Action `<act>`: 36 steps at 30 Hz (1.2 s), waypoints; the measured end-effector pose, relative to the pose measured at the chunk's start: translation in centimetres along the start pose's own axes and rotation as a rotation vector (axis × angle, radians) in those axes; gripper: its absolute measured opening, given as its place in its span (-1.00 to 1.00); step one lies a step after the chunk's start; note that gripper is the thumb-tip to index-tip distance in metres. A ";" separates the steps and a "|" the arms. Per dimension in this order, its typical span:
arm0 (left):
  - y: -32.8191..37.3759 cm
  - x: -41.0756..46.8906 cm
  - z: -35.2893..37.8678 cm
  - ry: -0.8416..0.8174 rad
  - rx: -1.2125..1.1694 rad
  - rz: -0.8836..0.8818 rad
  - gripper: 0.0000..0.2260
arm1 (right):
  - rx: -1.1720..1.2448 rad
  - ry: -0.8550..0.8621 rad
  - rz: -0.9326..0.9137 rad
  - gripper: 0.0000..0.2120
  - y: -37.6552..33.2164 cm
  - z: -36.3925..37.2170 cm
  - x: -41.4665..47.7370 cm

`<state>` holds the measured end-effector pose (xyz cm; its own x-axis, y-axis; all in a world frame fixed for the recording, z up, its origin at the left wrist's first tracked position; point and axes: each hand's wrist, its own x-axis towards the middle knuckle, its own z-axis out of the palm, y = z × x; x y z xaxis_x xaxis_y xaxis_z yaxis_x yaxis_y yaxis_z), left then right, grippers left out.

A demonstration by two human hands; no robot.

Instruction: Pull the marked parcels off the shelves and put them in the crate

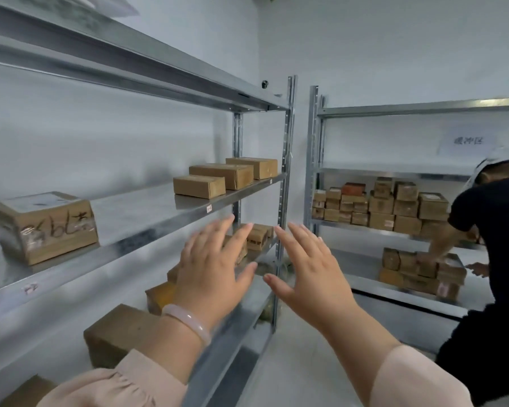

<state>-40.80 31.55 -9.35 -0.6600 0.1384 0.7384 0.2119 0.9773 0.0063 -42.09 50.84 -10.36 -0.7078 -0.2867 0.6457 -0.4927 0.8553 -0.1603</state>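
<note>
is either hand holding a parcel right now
No, the left hand and the right hand are both spread open in front of the shelves, gripping nothing.

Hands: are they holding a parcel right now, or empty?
Empty. The left hand and right hand are both spread, fingers straight, in front of the shelves, gripping nothing.

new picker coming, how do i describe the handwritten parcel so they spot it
Go to the left metal rack, the shelf holding four boxes. The parcel sits alone at the near end; unlike the three plain boxes further along, it bears black handwriting.
</note>
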 end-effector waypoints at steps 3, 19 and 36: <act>0.2 2.9 3.1 0.005 0.040 -0.063 -0.42 | 0.044 -0.001 -0.058 -0.24 3.5 1.9 3.6; -4.8 14.3 15.4 0.032 0.155 -0.363 -0.44 | 0.268 -0.075 -0.272 -0.28 13.3 14.8 21.1; -17.9 28.6 23.7 -0.049 0.043 -0.679 -0.47 | 0.680 -0.206 -0.239 -0.42 10.6 27.2 42.8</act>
<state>-80.56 21.80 -4.34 -0.6685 -0.5017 0.5490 -0.2886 0.8553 0.4302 -91.36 35.87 -4.73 -0.5897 -0.5634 0.5787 -0.8019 0.3235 -0.5023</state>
